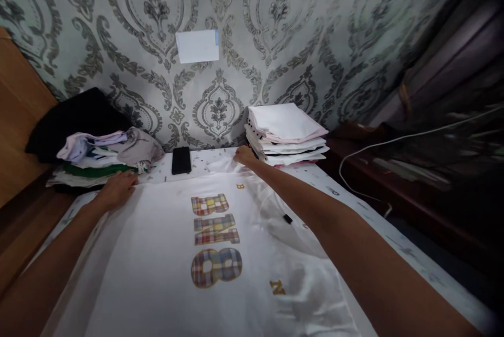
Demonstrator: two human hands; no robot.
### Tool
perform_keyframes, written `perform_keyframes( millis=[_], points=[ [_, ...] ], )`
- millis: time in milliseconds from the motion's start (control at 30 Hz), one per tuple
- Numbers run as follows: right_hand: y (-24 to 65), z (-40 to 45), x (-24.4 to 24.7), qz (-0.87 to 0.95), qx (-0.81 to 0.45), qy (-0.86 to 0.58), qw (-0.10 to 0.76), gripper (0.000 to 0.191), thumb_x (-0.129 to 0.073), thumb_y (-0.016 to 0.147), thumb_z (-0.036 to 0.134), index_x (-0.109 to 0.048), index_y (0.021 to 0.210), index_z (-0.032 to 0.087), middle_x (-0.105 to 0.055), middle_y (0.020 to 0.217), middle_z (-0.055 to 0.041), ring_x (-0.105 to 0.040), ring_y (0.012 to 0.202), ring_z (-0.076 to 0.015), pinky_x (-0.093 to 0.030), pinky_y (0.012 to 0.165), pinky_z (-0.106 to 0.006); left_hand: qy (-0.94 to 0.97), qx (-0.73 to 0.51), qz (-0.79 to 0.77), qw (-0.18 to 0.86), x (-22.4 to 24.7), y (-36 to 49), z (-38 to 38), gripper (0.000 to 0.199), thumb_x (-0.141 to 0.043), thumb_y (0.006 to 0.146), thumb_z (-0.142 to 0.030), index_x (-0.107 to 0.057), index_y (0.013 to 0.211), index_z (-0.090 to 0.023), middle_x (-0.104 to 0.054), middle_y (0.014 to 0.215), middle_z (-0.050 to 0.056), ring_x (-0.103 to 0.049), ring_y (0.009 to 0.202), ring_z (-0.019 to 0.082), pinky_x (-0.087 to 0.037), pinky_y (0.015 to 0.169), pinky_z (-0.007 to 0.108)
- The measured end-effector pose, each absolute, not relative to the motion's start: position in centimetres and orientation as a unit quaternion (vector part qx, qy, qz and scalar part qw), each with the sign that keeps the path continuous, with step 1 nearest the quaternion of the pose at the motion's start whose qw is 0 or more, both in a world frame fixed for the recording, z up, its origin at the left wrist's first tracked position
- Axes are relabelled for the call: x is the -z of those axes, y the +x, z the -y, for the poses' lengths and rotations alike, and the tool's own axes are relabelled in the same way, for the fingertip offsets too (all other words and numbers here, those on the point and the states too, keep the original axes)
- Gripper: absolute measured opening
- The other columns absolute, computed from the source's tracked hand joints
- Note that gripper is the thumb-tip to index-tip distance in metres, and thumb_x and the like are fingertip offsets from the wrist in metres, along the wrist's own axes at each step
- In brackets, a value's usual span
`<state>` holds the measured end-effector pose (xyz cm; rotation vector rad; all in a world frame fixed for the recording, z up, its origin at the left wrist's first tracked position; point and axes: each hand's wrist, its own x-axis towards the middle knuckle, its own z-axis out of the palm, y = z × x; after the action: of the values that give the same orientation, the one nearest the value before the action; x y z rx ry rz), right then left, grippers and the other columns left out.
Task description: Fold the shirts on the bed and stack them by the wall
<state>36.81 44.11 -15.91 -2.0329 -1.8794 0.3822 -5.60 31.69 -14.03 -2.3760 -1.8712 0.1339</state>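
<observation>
A white T-shirt (157, 274) is spread out in front of me, its neck opening and small black label towards the right. Plaid letters and small gold ones are printed on it. At the shirt's far left corner, my left hand (118, 190) has its fingers closed on the fabric. My right hand (244, 156) reaches to the far edge and pinches the cloth near the sleeve. The neat stack of folded clothes (287, 124) stands just right of that hand. Beyond my left hand lies a looser pile of clothes (102, 156).
A black phone (181, 160) lies on the patterned sheet (378, 221) between the piles. Black cloth (82, 119) sits at the back left by a wooden panel (21, 116). The patterned wall (220, 101) closes off the back. A white cable (394, 143) hangs at the right.
</observation>
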Motion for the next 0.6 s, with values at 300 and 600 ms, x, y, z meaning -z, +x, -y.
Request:
perform_keyframes(
  millis=[300, 600],
  points=[
    [38.6, -38.0, 12.5, 0.608, -0.251, -0.666, 0.352, 0.013, -0.061, 0.075, 0.013, -0.049, 0.071, 0.019, -0.058, 0.058, 0.0026, -0.066, 0.061, -0.0150, -0.050, 0.056, -0.021, -0.774, -0.042, 0.626, 0.088, 13.0, -5.4, -28.6, 0.019, -0.034, 0.093, -0.024, -0.052, 0.089, -0.020, -0.067, 0.088, 0.007, -0.060, 0.084, 0.023, -0.039, 0.077, 0.031],
    [41.1, -26.1, 16.7, 0.578, -0.335, -0.579, 0.467, 0.012, -0.060, 0.068, 0.015, -0.050, 0.070, 0.021, -0.060, 0.063, 0.0035, -0.065, 0.062, -0.0148, -0.052, 0.057, -0.024, -0.774, 0.004, 0.620, 0.127, 15.6, -7.5, -25.5, 0.044, -0.040, 0.078, -0.019, -0.064, 0.115, -0.023, -0.068, 0.125, 0.012, -0.057, 0.119, 0.031, -0.044, 0.097, 0.042]
  ],
)
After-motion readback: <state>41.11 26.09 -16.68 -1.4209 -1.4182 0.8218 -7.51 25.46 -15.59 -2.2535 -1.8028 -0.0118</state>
